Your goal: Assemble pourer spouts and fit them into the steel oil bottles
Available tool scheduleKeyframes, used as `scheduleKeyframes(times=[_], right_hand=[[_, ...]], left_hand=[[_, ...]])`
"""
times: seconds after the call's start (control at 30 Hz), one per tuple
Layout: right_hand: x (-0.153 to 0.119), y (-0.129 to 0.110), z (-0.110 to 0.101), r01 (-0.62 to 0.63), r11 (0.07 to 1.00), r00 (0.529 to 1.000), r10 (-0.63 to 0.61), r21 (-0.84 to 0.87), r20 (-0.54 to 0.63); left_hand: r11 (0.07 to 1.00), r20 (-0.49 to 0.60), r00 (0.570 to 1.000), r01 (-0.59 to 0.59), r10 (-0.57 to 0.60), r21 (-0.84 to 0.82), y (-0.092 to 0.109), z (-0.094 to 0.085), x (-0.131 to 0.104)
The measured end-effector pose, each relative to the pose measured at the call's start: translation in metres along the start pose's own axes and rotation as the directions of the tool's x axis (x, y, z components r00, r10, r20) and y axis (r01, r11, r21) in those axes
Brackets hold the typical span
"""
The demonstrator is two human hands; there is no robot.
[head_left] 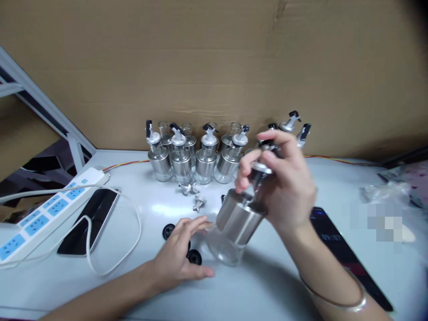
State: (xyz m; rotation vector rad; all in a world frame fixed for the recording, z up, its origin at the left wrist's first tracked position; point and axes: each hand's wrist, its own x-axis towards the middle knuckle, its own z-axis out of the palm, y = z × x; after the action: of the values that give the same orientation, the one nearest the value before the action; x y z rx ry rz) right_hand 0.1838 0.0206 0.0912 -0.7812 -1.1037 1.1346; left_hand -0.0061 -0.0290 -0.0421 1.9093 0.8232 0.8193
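My right hand (284, 178) is closed around the pour-spout top of an oil bottle (239, 218), with a clear glass base and a brushed-metal sleeve. This bottle leans, its top toward the right and its base toward the lower left. Left of the glass base is my left hand (180, 254), thumb and fingers apart, holding nothing; whether a fingertip touches the glass I cannot tell. Black round caps (195, 257) lie by and partly under that hand. Small silver spout pieces (199, 203) rest on the table beyond it.
Several similar bottles (205, 162) stand in rows at the back, some topped with spouts. To the left lie a power strip (50, 214), a white cable (138, 232) and a phone (88, 223). Another phone (347, 254) lies right, near clear plastic (386, 194). A cardboard wall (200, 67) rises behind.
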Motion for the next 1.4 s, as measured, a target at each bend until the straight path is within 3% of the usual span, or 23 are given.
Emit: scheduleKeyframes(times=[0.1,0.2,0.23,0.33,0.7,0.93,1.03,1.2,1.4], right_hand=[[0.010,-0.015,-0.017,0.179,0.969,0.977,-0.196,-0.170,-0.088],[0.022,-0.016,-0.038,0.355,0.861,0.883,-0.437,-0.364,-0.173],[0.026,-0.014,-0.045,0.394,0.813,0.845,-0.504,-0.428,-0.179],[0.037,0.000,-0.063,0.403,0.725,0.795,-0.580,-0.559,-0.178],[0.051,0.041,-0.082,0.457,0.697,0.792,-0.602,-0.552,-0.104],[0.064,0.057,-0.083,0.492,0.600,0.727,-0.681,-0.631,-0.081],[0.070,0.059,-0.085,0.470,0.571,0.742,-0.668,-0.673,-0.049],[0.079,0.062,-0.099,0.452,0.370,0.710,-0.700,-0.812,0.077],[0.081,0.062,-0.104,0.357,0.205,0.741,-0.656,-0.911,0.143]], left_hand=[[0.985,-0.005,0.990,-0.140,0.141,0.097,0.008,-0.006,0.005],[0.960,0.029,0.971,-0.239,0.237,0.148,0.014,-0.008,0.008],[0.954,0.041,0.966,-0.257,0.254,0.157,0.016,-0.007,0.008],[0.937,0.059,0.953,-0.302,0.296,0.176,0.019,-0.007,0.009],[0.872,0.083,0.893,-0.449,0.442,0.196,0.023,-0.011,0.011],[0.873,0.077,0.895,-0.445,0.438,0.202,0.021,-0.011,0.013],[0.875,0.074,0.896,-0.443,0.438,0.197,0.020,-0.011,0.013],[0.854,0.056,0.877,-0.479,0.478,0.201,0.019,-0.008,0.013],[0.853,0.162,0.897,-0.441,0.411,0.280,0.025,-0.010,0.015]])
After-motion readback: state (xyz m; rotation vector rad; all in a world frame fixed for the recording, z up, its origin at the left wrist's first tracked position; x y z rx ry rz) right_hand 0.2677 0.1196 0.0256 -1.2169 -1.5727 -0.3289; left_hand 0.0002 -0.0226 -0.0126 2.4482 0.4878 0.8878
